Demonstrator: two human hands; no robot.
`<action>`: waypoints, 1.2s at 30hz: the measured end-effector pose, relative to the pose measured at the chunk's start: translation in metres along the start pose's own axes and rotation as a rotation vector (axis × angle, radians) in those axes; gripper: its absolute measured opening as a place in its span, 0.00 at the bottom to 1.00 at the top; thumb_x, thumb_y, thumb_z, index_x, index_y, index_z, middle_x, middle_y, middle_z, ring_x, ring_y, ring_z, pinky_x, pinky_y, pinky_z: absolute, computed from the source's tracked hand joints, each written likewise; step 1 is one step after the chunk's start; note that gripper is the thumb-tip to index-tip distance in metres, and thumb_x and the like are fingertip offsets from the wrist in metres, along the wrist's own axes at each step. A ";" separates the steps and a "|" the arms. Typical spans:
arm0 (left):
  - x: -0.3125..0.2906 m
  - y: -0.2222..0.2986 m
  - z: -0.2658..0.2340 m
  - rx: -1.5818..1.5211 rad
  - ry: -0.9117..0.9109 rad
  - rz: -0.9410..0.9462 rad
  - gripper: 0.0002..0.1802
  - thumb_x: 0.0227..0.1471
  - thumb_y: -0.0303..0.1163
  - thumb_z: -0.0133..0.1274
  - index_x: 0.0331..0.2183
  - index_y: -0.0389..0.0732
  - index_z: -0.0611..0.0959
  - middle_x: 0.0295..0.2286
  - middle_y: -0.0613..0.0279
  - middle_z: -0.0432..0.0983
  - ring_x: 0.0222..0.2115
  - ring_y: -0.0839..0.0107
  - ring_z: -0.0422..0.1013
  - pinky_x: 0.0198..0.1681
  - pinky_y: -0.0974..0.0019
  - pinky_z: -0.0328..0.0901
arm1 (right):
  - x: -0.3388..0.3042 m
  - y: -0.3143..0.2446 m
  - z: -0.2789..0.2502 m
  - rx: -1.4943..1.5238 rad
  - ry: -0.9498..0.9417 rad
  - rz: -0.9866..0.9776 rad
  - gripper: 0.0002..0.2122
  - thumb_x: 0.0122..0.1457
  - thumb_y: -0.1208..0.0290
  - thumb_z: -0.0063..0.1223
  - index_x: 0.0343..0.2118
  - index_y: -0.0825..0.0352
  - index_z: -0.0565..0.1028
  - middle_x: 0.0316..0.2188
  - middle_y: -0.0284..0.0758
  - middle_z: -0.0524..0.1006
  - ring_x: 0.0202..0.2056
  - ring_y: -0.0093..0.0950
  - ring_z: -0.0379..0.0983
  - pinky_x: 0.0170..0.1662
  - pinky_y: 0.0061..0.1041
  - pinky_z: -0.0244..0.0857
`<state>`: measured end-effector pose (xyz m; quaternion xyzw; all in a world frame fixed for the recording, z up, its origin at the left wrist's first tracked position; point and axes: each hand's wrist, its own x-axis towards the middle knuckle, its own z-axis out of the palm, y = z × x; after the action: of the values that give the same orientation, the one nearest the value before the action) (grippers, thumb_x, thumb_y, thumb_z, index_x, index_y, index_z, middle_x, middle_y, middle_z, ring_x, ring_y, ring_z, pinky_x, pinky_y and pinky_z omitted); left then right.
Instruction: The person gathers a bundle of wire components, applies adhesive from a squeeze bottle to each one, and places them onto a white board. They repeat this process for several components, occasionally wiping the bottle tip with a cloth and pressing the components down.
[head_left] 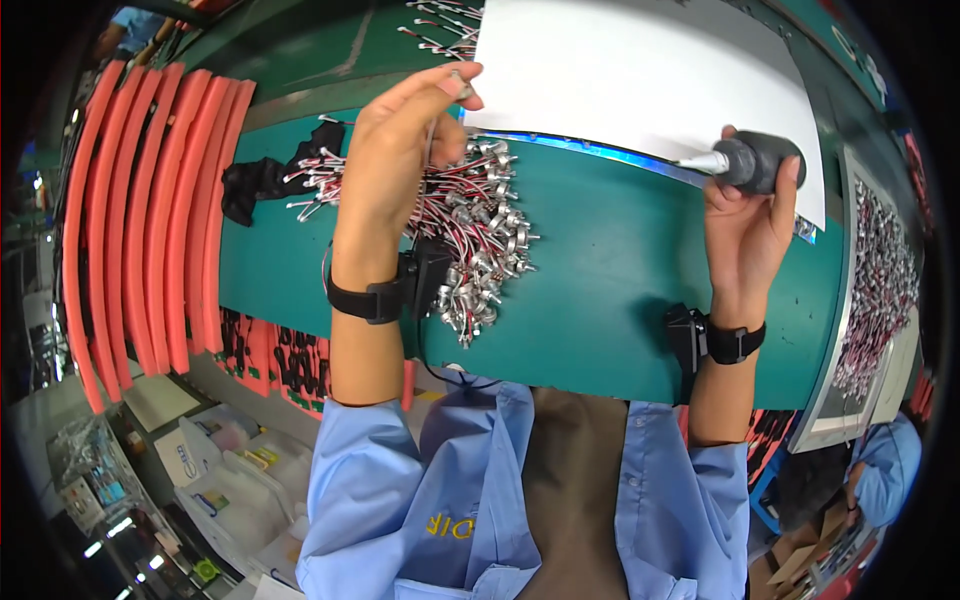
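A small pale part [458, 86] is pinched in the left hand [398, 130]; a dark bottle [768, 163] is grasped in the right hand [745, 220].
The part is held over the table [600, 270] toward its far edge, near the left edge of a white sheet [640, 65]; its exact form is too small to be told. The bottle is gripped over the sheet's near right corner, its white nozzle [703, 162] pointed left, well apart from the part. An applying step seems to be in hand; a steady pinch and careful nozzle alignment seem called for next. Wired metal components [490, 228] are heaped toward the table's left half; coral strips [150, 220] are ranged along its left edge.
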<state>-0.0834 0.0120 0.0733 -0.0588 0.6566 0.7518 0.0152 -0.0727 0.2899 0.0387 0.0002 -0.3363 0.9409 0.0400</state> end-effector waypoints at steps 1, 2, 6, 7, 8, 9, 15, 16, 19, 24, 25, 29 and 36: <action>-0.001 0.001 0.009 -0.024 -0.035 0.009 0.17 0.47 0.31 0.49 0.40 0.32 0.72 0.29 0.56 0.74 0.19 0.80 0.63 0.24 0.80 0.57 | 0.000 0.003 0.003 0.002 0.012 -0.010 0.15 0.59 0.61 0.40 0.42 0.68 0.66 0.41 0.47 0.68 0.23 0.21 0.61 0.26 0.16 0.56; -0.002 0.002 0.014 -0.047 -0.070 0.017 0.17 0.47 0.30 0.49 0.40 0.32 0.72 0.30 0.56 0.74 0.20 0.80 0.64 0.24 0.80 0.57 | 0.000 0.007 0.005 -0.001 0.005 -0.005 0.16 0.58 0.60 0.40 0.42 0.68 0.66 0.41 0.47 0.68 0.24 0.21 0.61 0.26 0.16 0.57; -0.014 0.002 0.017 0.146 -0.076 0.143 0.13 0.45 0.25 0.51 0.36 0.32 0.75 0.29 0.58 0.75 0.24 0.79 0.69 0.29 0.78 0.62 | -0.003 0.018 0.006 -0.020 0.025 0.017 0.17 0.58 0.59 0.42 0.42 0.68 0.66 0.41 0.47 0.69 0.25 0.20 0.63 0.26 0.16 0.58; -0.018 0.004 0.017 0.149 -0.090 0.138 0.13 0.45 0.25 0.51 0.36 0.32 0.75 0.29 0.58 0.75 0.24 0.79 0.69 0.29 0.78 0.62 | -0.005 0.019 0.004 -0.038 0.052 0.037 0.18 0.57 0.58 0.42 0.42 0.69 0.66 0.41 0.47 0.69 0.25 0.20 0.63 0.26 0.15 0.58; -0.024 0.007 0.015 0.169 -0.082 0.154 0.13 0.45 0.23 0.51 0.37 0.32 0.75 0.30 0.58 0.75 0.25 0.79 0.69 0.29 0.79 0.62 | -0.006 0.021 0.001 -0.056 0.079 0.058 0.18 0.57 0.57 0.43 0.42 0.69 0.66 0.41 0.47 0.69 0.25 0.20 0.64 0.26 0.15 0.58; -0.030 0.012 0.013 0.188 -0.074 0.170 0.13 0.45 0.22 0.51 0.37 0.32 0.75 0.30 0.58 0.75 0.25 0.80 0.69 0.29 0.79 0.62 | -0.006 0.020 -0.003 -0.054 0.089 0.051 0.18 0.57 0.57 0.43 0.42 0.69 0.66 0.41 0.47 0.69 0.25 0.20 0.64 0.26 0.15 0.58; -0.049 0.020 0.006 0.208 -0.030 0.224 0.14 0.44 0.20 0.51 0.37 0.31 0.75 0.30 0.57 0.75 0.25 0.78 0.70 0.27 0.79 0.64 | -0.007 0.018 -0.012 -0.022 0.091 0.077 0.20 0.56 0.56 0.44 0.42 0.70 0.65 0.41 0.48 0.69 0.27 0.20 0.66 0.26 0.15 0.60; -0.048 0.017 0.011 0.160 -0.049 0.162 0.13 0.45 0.20 0.51 0.37 0.31 0.75 0.29 0.57 0.75 0.25 0.78 0.70 0.26 0.79 0.64 | -0.007 0.018 -0.011 -0.011 0.087 0.082 0.20 0.56 0.56 0.43 0.42 0.70 0.65 0.41 0.47 0.69 0.27 0.20 0.66 0.26 0.15 0.60; -0.043 0.011 0.034 0.069 -0.100 0.040 0.13 0.46 0.21 0.50 0.38 0.31 0.75 0.29 0.56 0.74 0.23 0.78 0.70 0.24 0.79 0.64 | -0.010 0.016 -0.006 -0.025 0.116 0.071 0.20 0.56 0.56 0.43 0.43 0.69 0.65 0.41 0.47 0.68 0.28 0.20 0.66 0.27 0.15 0.60; -0.032 0.012 0.065 -0.006 -0.241 -0.041 0.12 0.47 0.21 0.49 0.38 0.30 0.75 0.29 0.54 0.74 0.21 0.76 0.70 0.23 0.78 0.65 | -0.014 0.009 -0.003 -0.048 0.137 0.009 0.21 0.56 0.55 0.43 0.45 0.69 0.63 0.42 0.46 0.68 0.29 0.19 0.66 0.27 0.15 0.60; -0.032 0.014 0.070 0.024 -0.238 -0.038 0.12 0.47 0.21 0.49 0.38 0.30 0.74 0.29 0.53 0.74 0.21 0.75 0.71 0.23 0.78 0.65 | -0.013 0.005 -0.005 -0.046 0.142 -0.003 0.21 0.56 0.55 0.43 0.45 0.69 0.63 0.42 0.46 0.68 0.29 0.19 0.66 0.27 0.15 0.60; -0.027 0.007 0.072 0.053 -0.274 0.006 0.11 0.47 0.21 0.48 0.36 0.29 0.74 0.30 0.52 0.73 0.23 0.72 0.72 0.22 0.77 0.66 | -0.010 -0.005 -0.020 -0.003 0.065 -0.057 0.22 0.56 0.54 0.42 0.46 0.69 0.62 0.42 0.46 0.68 0.33 0.22 0.68 0.31 0.17 0.62; -0.031 -0.016 0.073 -0.173 -0.260 -0.019 0.09 0.46 0.19 0.48 0.34 0.29 0.74 0.34 0.50 0.71 0.24 0.71 0.71 0.22 0.76 0.67 | -0.016 -0.007 -0.012 -0.063 0.092 -0.143 0.25 0.56 0.54 0.41 0.49 0.69 0.59 0.45 0.46 0.65 0.42 0.26 0.66 0.41 0.23 0.63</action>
<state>-0.0563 0.0881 0.0706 0.0319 0.5814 0.8065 0.1022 -0.0559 0.3020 0.0332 -0.0202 -0.3625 0.9237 0.1226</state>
